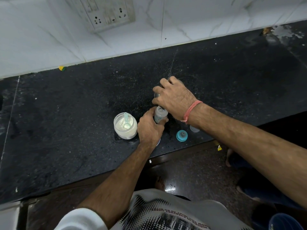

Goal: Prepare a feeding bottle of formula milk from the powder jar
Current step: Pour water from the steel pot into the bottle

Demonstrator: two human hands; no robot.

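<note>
An open feeding bottle [159, 115] stands upright on the black counter [66, 130], and my left hand [149, 128] grips its lower body. My right hand [174, 98] is just above and behind the bottle's mouth, closed around a clear glass [156, 95] that is tipped toward the bottle; most of the glass is hidden by my fingers. To the left of the bottle sits the open powder jar [125, 130] with white powder and a teal scoop [126, 121] lying in it.
The teal bottle collar with its teat [181, 135] and a clear cap [194, 128] lie near the counter's front edge, under my right wrist. A round lid edge [158, 142] shows beneath my left wrist. A white tiled wall with a socket plate [108, 14] is behind.
</note>
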